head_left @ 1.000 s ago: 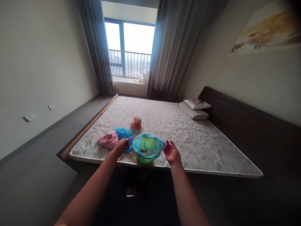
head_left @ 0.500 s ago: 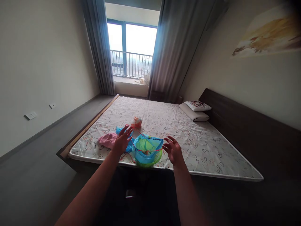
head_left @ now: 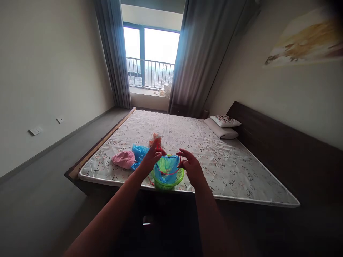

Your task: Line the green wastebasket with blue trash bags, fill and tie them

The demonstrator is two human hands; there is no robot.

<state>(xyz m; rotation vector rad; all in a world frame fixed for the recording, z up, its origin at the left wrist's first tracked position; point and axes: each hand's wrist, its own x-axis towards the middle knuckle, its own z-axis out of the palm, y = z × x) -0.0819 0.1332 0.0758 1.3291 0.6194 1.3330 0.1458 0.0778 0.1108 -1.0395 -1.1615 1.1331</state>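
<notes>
A green plastic basket (head_left: 165, 185) stands at the mattress's near edge, with a blue plastic bag (head_left: 164, 177) inside it. Red drawstring (head_left: 170, 174) runs along the bag's mouth and up to both hands. Above the basket's left side, my left hand (head_left: 153, 156) has loops of the red string around its raised fingers. My right hand (head_left: 189, 163) pinches the string between thumb and fingers at the right side. Left of the basket lie a pink cloth item (head_left: 123, 159) and a crumpled blue plastic bag (head_left: 139, 152). Behind my left hand sits an orange-and-white bundle (head_left: 155, 137), partly hidden.
The letter-patterned mattress (head_left: 227, 171) lies on a dark wooden bed frame (head_left: 77, 175). Two pillows (head_left: 222, 127) rest by the headboard (head_left: 268, 132) at right. Grey curtains (head_left: 200, 57) flank the window at the back.
My hands have come closer together over the basket, the left moving right and the right moving left. The string between them is less spread, and the bag's mouth is drawn narrower.
</notes>
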